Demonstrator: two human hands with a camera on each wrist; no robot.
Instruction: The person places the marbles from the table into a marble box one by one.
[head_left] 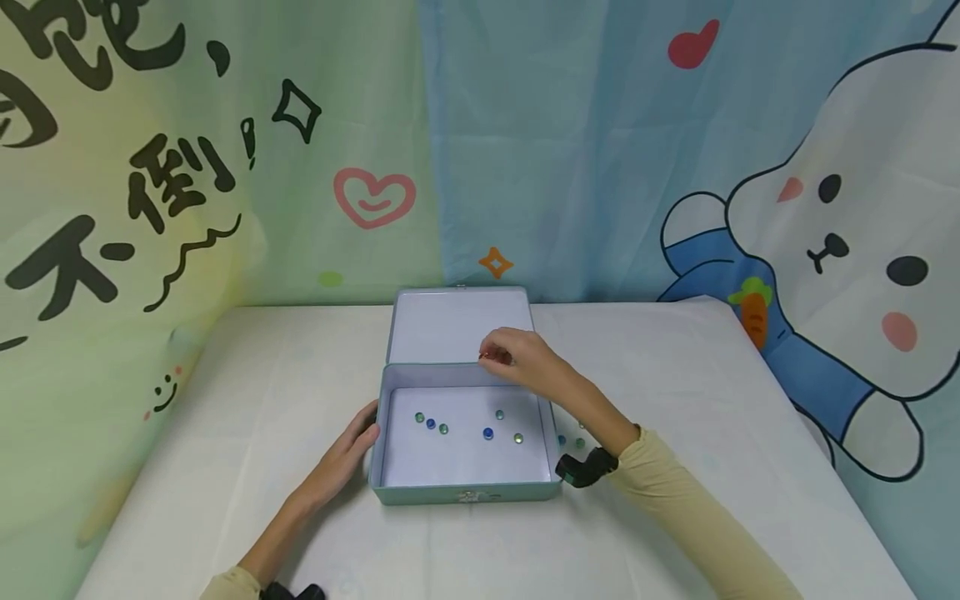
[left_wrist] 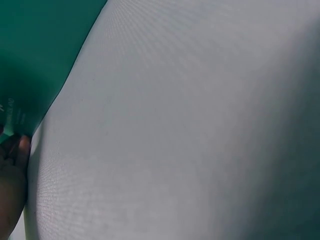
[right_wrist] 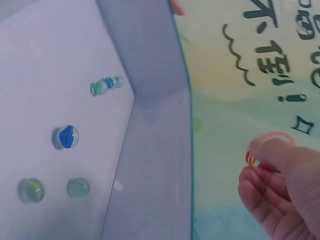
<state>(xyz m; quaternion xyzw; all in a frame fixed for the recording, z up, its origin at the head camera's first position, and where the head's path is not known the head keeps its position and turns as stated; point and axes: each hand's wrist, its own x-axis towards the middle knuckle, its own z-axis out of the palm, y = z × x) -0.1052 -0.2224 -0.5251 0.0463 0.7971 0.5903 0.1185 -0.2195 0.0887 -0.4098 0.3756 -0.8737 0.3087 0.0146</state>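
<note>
A pale green tin box (head_left: pixel 420 495) stands on the table with its lid (head_left: pixel 442 325) laid back behind it. Inside, several glass marbles are scattered over the white floor, among them a blue one (head_left: pixel 488 433) and a yellow-green one (right_wrist: pixel 32 190). Over the back right of the box, my right hand (head_left: pixel 525 360) pinches a red and yellow marble (right_wrist: pixel 251 159) between thumb and fingertips. My left hand (head_left: pixel 343 450) rests against the outside of the box's left wall, fingers extended. In the left wrist view only part of that hand shows, beside the green wall.
A few more marbles (head_left: pixel 580 443) lie on the white tablecloth (head_left: pixel 645 367) just right of the box, partly hidden by my right wrist. A printed curtain (head_left: pixel 525 167) hangs behind the table. Dark wrist devices (head_left: pixel 587 468) sit at both cuffs.
</note>
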